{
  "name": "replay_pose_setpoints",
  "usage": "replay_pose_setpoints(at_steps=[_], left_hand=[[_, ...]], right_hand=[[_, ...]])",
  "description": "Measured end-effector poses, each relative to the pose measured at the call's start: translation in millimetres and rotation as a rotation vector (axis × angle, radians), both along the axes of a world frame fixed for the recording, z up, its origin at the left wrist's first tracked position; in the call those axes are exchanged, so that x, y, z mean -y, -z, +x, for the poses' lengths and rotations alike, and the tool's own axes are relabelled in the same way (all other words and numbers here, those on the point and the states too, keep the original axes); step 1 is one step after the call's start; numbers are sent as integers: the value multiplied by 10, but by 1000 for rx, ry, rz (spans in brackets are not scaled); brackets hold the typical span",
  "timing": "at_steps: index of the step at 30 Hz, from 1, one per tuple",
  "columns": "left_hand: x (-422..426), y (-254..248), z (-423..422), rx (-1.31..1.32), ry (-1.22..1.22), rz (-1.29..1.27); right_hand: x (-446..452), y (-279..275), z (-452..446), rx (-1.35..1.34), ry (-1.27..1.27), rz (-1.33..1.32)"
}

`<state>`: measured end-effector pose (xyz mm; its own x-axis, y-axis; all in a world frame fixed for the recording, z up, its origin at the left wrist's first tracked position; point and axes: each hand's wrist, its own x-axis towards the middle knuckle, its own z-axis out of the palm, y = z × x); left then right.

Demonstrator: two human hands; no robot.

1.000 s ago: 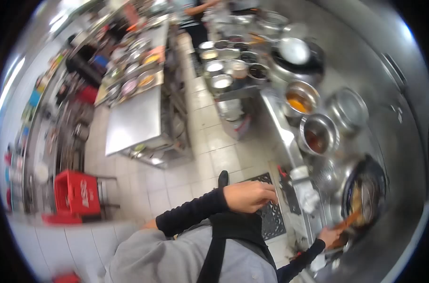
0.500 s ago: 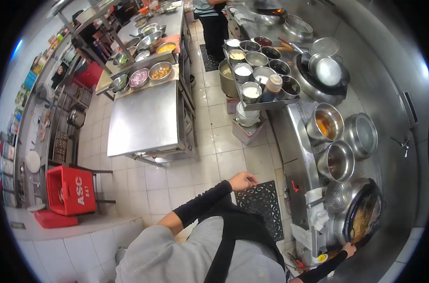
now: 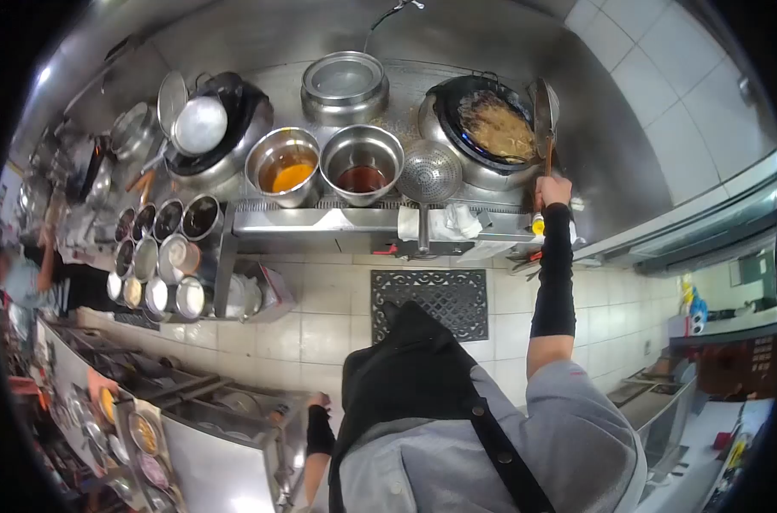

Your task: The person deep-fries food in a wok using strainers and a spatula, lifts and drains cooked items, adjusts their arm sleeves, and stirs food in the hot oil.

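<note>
While I worked from afar through the head view, the only one I had, my right grip (image 3: 552,191) was clamped around the wooden handle (image 3: 549,155) of a metal utensil (image 3: 542,106), which stood beside the right rim of the wok (image 3: 451,96); whether they touched, I could not tell. Brown food (image 3: 498,126) lay in the wok. I judged that a firm wrap on the wood and low, short strokes suited the step, with the black sleeve (image 3: 557,265) clear of the rim; wide ones leftward risked knocking the strainer (image 3: 429,173) just beside it. My left grip (image 3: 318,400) hung near a steel worktop (image 3: 213,453), its fingers too small to read.
</note>
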<state>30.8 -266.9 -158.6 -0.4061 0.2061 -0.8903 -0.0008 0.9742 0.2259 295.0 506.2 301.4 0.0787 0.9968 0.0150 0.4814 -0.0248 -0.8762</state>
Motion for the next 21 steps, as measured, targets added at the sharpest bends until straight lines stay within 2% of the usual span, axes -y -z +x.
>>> replay_pose_setpoints(at_steps=[1,2,3,4,11,15,16,21], left_hand=[[-39,-172,48,88,-325,28],[-95,-335,81,145,-534,46],[-185,-450,74,171,-661,59],[-247,-548,53,185,-731,71],[-529,-747,-128,208,-874,122],[-731,-940,-147,173,-870,172],[-757,-916,-171,189,-862,151],[-788,-1030,-122,201,-923,162]], right_hand=[[-46,-2,-89,16,33,-52],[-118,13,-140,36,62,-104],[-257,78,-219,61,85,-159],[-440,274,-217,-141,105,-133],[-678,589,-283,-1040,-96,-494],[-527,770,-181,-1219,-335,-441],[-496,748,-129,-1321,-336,-521],[-260,478,28,-1336,-229,-454]])
